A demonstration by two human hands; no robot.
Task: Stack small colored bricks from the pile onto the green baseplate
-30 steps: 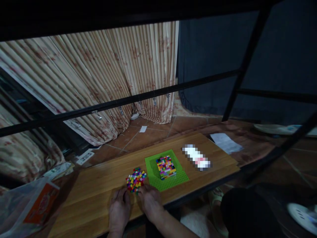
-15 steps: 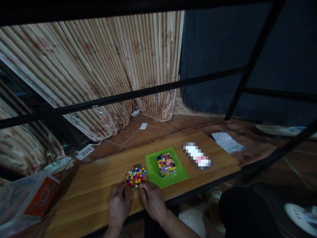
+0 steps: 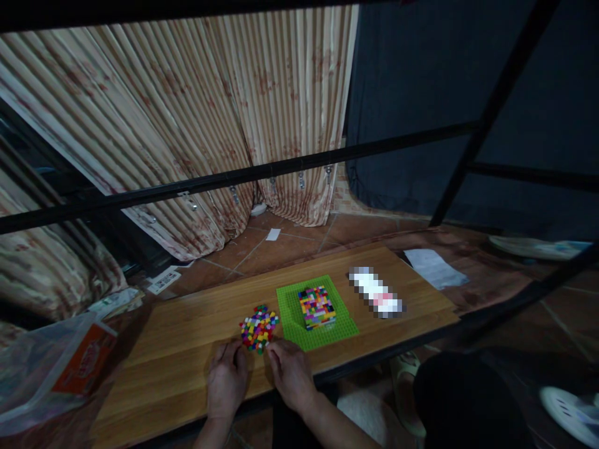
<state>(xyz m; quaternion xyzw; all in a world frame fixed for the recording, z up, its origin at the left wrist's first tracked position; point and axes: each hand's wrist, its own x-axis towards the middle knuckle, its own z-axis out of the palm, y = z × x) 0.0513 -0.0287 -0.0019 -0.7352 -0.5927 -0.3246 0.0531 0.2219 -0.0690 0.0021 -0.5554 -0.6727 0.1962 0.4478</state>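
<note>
A heap of small coloured bricks [image 3: 259, 327] lies on a wooden board [image 3: 178, 349]. To its right sits a green baseplate [image 3: 290, 299] with a block of many-coloured bricks [image 3: 317, 307] built on it. My left hand [image 3: 227, 380] rests on the board just below the heap, fingers curled down, tips near the bricks. Beside it, my right hand [image 3: 291, 373] has its fingertips pinched together at the heap's lower right edge. What either hand holds is too small and dark to make out.
A blurred white object [image 3: 377, 293] lies right of the baseplate. A paper sheet [image 3: 435, 268] lies on the floor beyond the board. A plastic bag [image 3: 51, 368] sits at the left. Black metal bars [image 3: 281, 168] cross in front of striped curtains [image 3: 163, 125].
The camera view has tilted slightly, shifting the scene down. Both hands stay at the near edge of the brick heap, fingers shifting only a little.
</note>
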